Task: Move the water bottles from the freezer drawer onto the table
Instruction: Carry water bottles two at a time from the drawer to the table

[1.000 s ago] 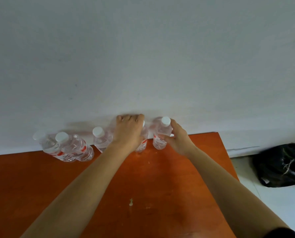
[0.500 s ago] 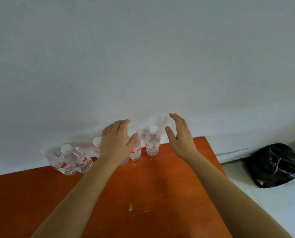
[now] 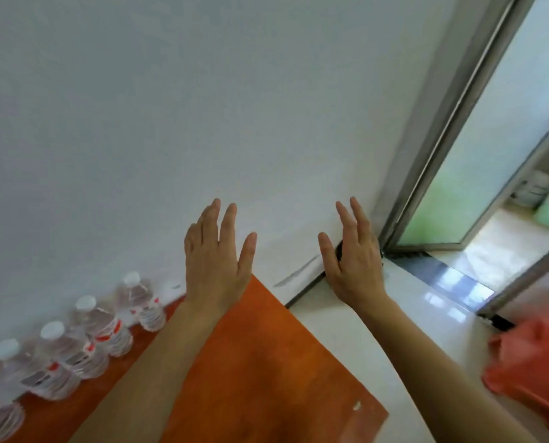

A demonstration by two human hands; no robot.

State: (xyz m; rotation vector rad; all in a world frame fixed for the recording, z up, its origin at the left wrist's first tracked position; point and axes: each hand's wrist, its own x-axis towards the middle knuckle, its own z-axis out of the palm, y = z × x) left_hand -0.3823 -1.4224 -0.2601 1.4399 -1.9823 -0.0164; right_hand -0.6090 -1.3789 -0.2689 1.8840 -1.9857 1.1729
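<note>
Five clear water bottles (image 3: 103, 327) stand in a row at the lower left of the frame, along the far edge of an orange table (image 3: 266, 362), close against a white wall (image 3: 202, 91). Each rests on its base, its long axis leaning toward the upper left, white cap uppermost. At centre, the left hand (image 3: 217, 263) and right hand (image 3: 354, 260) hover empty, fingers straight and slightly spread. A blurred red bag (image 3: 535, 372) lies on the pale floor (image 3: 346, 346), lower right.

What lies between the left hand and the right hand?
Head view: between left hand and right hand, only white wall and a corner of the table.
</note>
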